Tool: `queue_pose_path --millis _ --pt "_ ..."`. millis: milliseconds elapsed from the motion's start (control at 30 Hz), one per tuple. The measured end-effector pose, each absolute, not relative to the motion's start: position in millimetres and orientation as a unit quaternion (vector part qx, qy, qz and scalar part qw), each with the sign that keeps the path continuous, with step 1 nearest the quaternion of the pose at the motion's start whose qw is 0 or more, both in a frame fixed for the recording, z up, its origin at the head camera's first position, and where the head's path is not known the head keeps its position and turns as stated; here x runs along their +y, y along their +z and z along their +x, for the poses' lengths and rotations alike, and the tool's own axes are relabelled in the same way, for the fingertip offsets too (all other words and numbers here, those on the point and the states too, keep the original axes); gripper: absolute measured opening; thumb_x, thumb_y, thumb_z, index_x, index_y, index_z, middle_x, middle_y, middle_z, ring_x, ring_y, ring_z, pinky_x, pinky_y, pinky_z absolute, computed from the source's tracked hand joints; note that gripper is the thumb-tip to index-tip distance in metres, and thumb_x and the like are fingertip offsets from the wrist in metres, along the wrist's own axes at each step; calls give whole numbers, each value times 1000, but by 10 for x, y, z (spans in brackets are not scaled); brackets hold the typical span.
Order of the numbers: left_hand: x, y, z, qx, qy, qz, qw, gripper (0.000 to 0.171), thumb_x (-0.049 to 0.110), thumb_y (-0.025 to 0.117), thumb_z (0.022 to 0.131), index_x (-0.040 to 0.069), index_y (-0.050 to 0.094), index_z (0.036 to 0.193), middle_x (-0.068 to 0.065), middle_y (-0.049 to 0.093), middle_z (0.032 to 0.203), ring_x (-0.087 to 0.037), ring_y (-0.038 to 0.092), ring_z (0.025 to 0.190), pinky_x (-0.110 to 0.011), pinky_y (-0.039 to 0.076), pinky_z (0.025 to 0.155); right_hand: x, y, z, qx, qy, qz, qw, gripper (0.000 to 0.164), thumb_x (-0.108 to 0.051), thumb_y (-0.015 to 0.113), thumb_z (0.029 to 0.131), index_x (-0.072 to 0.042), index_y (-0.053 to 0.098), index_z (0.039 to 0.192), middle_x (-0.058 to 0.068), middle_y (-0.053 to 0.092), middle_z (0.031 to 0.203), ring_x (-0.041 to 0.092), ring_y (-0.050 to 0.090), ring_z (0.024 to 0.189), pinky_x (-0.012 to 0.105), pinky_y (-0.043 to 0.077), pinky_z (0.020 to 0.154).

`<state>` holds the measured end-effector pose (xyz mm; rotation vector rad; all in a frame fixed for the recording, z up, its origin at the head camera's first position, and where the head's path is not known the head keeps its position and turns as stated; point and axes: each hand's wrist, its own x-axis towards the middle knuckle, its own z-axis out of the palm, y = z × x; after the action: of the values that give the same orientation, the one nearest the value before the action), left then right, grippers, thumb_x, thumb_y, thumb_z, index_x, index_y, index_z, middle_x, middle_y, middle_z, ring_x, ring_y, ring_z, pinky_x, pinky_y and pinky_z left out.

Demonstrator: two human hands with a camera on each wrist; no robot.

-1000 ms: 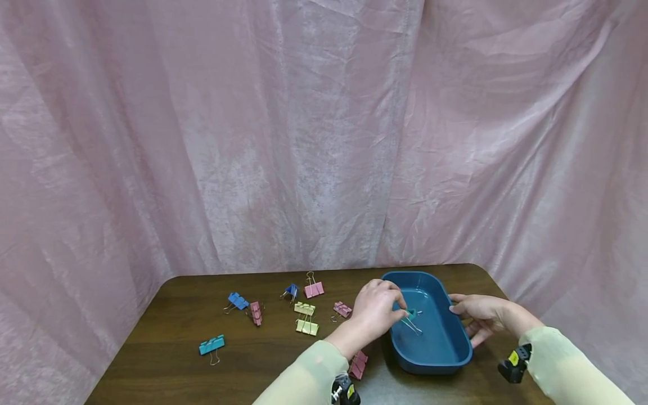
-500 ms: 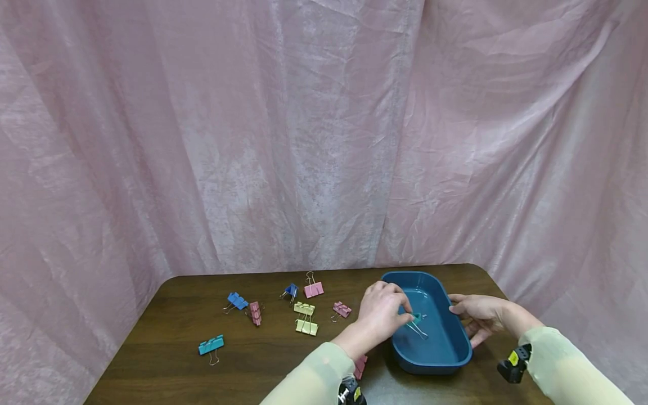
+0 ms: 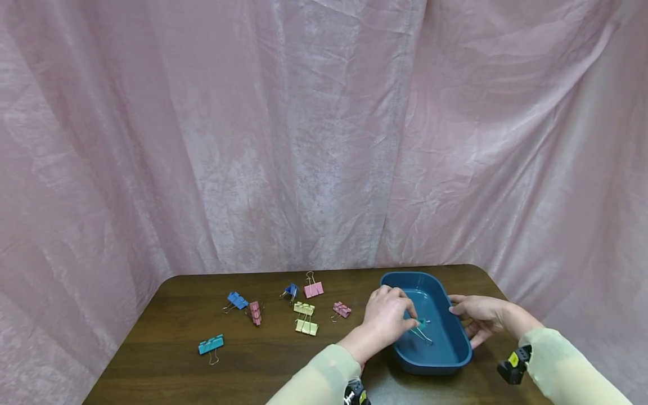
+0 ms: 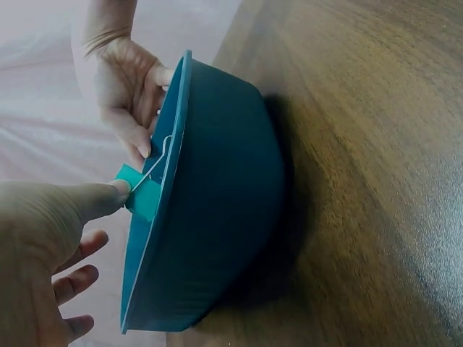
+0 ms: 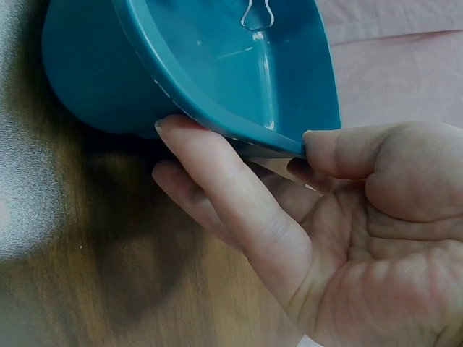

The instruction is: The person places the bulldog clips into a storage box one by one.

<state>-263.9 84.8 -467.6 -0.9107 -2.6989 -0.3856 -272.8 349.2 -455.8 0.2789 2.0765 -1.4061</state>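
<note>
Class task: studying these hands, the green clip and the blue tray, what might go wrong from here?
1. The left-hand grip pinches the green clip over the blue tray; a slip might let it fall.
2. The right-hand grip holds the tray on one side only, so a knock might swing it.

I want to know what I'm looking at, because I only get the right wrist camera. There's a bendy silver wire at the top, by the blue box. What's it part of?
Observer: A green clip; the left wrist view shows its body.
Operator: Ooh! Is anybody holding it?
Observer: Yes, the left hand pinches it, over at the blue box.
Operator: Are there more clips anywhere?
Observer: Yes. In the head view, a teal clip lies on the brown table, farthest left of them all.
</note>
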Motion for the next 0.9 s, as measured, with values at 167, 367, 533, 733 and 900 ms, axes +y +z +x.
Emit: queue_pose_path --millis 167,367,533,733,900 --pt "863 -4683 -2626 -933 -133 -315 115 7 49 79 87 42 78 87 17 63 105 -8 52 104 -33 43 100 3488 -4548 -2714 784 -531 102 304 59 -14 43 108 -4 17 160 31 57 134 48 71 94 54 60 69" --pt "879 -4716 -2628 -935 -133 -311 103 17 54 78 87 43 78 99 16 63 110 -10 51 107 -34 43 100 3485 -4547 -2709 784 -532 101 302 58 -14 43 108 -5 18 160 31 56 135 48 71 93 54 60 68" --pt "856 -4663 -2642 -937 -146 -304 90 38 61 74 87 43 74 120 14 63 117 -12 51 112 -36 42 100 3494 -4538 -2712 784 -533 103 302 58 -15 43 108 -5 18 160 31 57 134 48 71 93 55 60 69" --pt "752 -4511 -2640 -933 -161 -305 102 44 63 72 87 43 71 127 13 63 123 -13 51 115 -36 43 100 3493 -4547 -2710 786 -531 104 299 58 -14 42 108 -4 17 160 32 55 136 48 71 93 55 60 69" --pt "585 -4334 -2639 -925 -188 -312 111 46 59 73 88 39 70 130 11 63 126 -15 51 117 -37 42 101 3489 -4548 -2700 786 -531 103 297 59 -14 43 108 -5 17 160 32 55 136 48 71 93 55 60 69"
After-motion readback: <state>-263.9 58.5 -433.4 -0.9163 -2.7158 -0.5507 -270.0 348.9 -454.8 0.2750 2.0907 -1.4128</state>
